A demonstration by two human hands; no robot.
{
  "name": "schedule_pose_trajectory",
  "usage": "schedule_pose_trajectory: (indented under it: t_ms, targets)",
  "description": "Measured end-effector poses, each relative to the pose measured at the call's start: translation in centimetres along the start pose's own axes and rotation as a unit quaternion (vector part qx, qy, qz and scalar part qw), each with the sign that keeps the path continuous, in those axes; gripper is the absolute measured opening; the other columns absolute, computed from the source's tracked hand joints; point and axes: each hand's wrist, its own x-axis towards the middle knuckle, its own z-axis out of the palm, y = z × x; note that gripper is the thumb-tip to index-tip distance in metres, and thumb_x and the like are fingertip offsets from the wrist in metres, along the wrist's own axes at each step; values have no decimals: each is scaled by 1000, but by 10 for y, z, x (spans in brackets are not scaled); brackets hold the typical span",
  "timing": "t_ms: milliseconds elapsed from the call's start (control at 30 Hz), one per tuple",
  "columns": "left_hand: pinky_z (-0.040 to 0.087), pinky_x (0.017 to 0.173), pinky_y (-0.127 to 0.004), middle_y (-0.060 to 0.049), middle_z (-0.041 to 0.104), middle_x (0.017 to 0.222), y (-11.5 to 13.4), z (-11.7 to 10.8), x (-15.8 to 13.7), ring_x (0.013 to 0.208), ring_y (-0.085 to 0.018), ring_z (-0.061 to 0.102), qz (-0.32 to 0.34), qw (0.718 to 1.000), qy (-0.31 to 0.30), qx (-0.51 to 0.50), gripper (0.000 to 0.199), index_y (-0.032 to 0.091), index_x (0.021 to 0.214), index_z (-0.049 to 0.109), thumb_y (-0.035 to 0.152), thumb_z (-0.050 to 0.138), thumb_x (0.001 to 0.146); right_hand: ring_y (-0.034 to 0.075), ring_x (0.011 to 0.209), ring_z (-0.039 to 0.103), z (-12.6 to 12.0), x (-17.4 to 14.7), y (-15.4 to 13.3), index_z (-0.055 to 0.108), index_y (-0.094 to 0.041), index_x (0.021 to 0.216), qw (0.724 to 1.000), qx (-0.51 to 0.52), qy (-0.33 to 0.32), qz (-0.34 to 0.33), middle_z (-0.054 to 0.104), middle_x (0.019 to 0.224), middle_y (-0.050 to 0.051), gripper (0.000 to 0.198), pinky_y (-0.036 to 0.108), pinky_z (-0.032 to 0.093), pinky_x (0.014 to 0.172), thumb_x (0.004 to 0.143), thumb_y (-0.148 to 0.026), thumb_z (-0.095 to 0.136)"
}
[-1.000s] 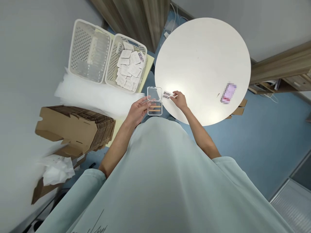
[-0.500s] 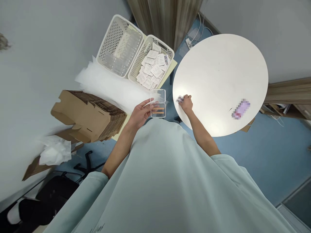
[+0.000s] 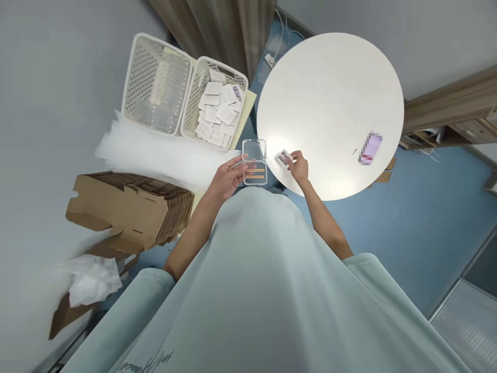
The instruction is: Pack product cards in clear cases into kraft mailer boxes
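Observation:
My left hand (image 3: 227, 180) grips the left side of a small clear plastic box (image 3: 254, 150). Its lid is folded back, and two thin orange-brown sticks (image 3: 255, 173) lie in the lower half. To the right, my right hand (image 3: 298, 167) pinches a small white blister-type pack (image 3: 283, 157) with rows of dark pieces, at the left edge of the round white table (image 3: 330, 103). A gap separates the pack from the box.
A white basket (image 3: 130, 77) holds clear plastic boxes; another basket (image 3: 243, 77) holds several white printed packs. White foam sheets (image 3: 155, 158) and folded brown cartons (image 3: 120, 204) lie at the left. A blurred purple object (image 3: 370, 148) rests on the table.
My right hand still holds the pack, which now shows more of its dark pieces. The view has shifted and turned, moving the baskets left. My left hand keeps hold of the box.

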Motion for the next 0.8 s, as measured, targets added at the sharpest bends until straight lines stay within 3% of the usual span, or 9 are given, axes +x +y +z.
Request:
schedule_pose_trajectory:
  t_ms: [267,467,633,800]
  targets:
    - [64,120,-55,-19,81,144,-13,57,28,136,-35,78,-28,995,-88,34,58,17,139,76,33,98,88,18,80,78,-79,-64,-5,60,-31,128,978,166,122,-27,75,134,7,50,37,68,81,104,-74,68]
    - [66,114,-45,-19,81,144,-25,98,38,125,-30,82,-51,990,-121,46,47,14,130,80,32,98,90,16,77,74,-121,-102,-21,65,-31,124,962,234,97,-101,75,124,5,65,30,63,65,93,-87,77]
    - [67,107,-40,-17,86,128,-30,121,38,120,-29,84,-64,988,-135,45,43,13,130,81,28,96,93,12,62,64,-132,-123,-28,67,-29,118,970,201,27,-135,78,115,2,50,31,56,60,99,-75,77]
    - [66,109,-41,-18,86,131,-32,134,35,123,-29,83,-56,987,-140,52,42,13,131,81,28,95,94,14,61,62,-134,-133,-24,67,-27,119,982,113,-21,-153,81,114,3,29,31,49,67,105,-52,70]
